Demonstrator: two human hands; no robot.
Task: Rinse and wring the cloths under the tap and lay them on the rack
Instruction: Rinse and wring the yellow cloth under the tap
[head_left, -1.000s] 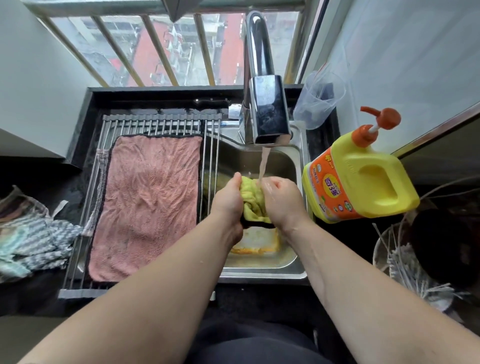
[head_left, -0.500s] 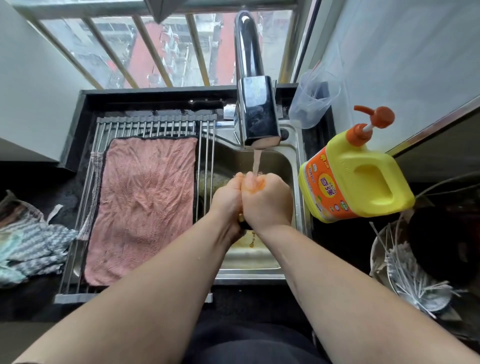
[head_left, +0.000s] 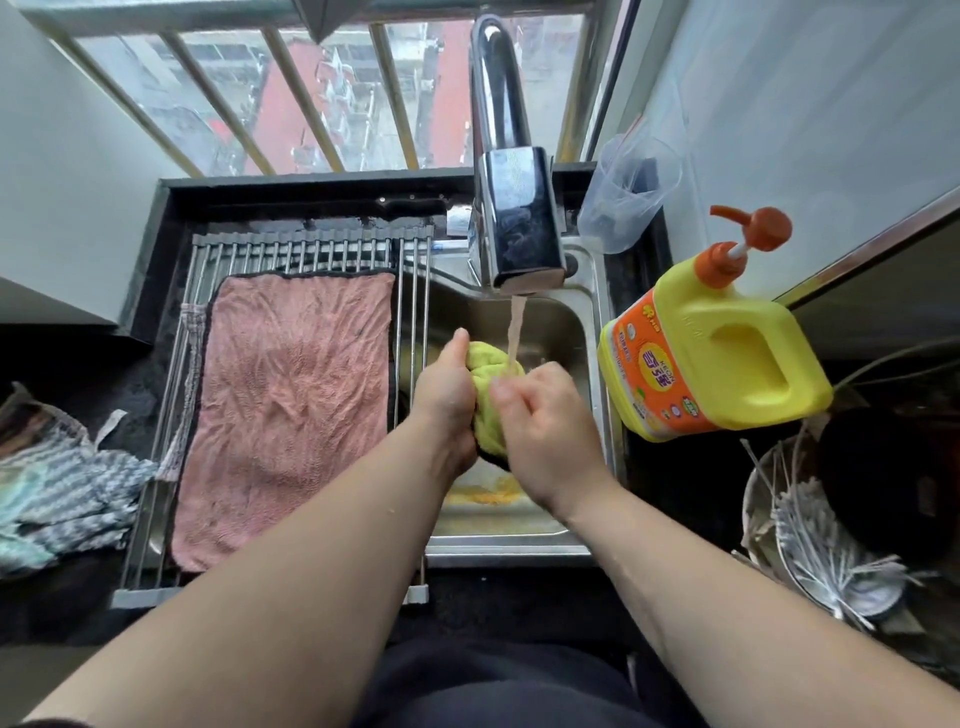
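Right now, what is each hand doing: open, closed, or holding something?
Left hand: grips the green cloth.
Right hand: grips the same cloth.

Glossy metal, soft cloth

A polished chrome tap (head_left: 511, 208) and brushed steel sink (head_left: 519, 540) are seen; fluffy pink cloth (head_left: 291, 400) on the metal-rod rack (head_left: 311, 244).

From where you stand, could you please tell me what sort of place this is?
Most likely a small home kitchen: a steel sink under a running tap, a drying rack and a yellow pump bottle.
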